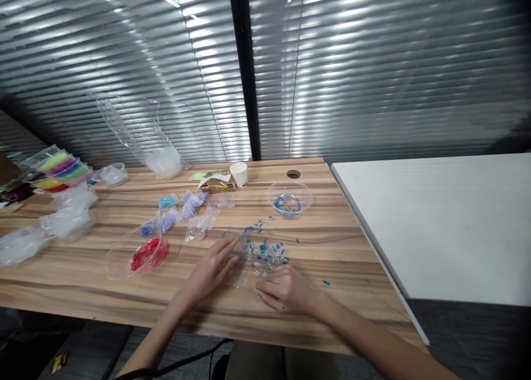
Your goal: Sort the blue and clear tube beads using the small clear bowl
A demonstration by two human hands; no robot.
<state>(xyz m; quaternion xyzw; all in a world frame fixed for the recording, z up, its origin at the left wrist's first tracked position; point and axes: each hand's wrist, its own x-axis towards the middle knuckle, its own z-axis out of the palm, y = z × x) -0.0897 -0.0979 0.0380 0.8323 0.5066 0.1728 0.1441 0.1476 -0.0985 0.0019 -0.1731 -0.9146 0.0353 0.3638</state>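
A loose pile of small blue and see-through tube-shaped beads (265,251) lies spread on the wooden table, between and beyond my hands. At its left edge my left hand (213,266) rests with fingers stretched out, the fingertips touching the nearest beads. My right hand (286,289) is at the near right side of the pile, its fingers curled and pressed together low over the table. Whatever may be between those fingertips is hidden or too small to name. Behind the pile stands a see-through plastic bowl (290,197) with blue beads in it.
To the left, a see-through bowl (118,258) leans over a dish of red beads (149,255). Small plastic bags (193,206), a gold packet (218,182) and a paper cup (238,174) stand further back. A white table (440,225) adjoins on the right.
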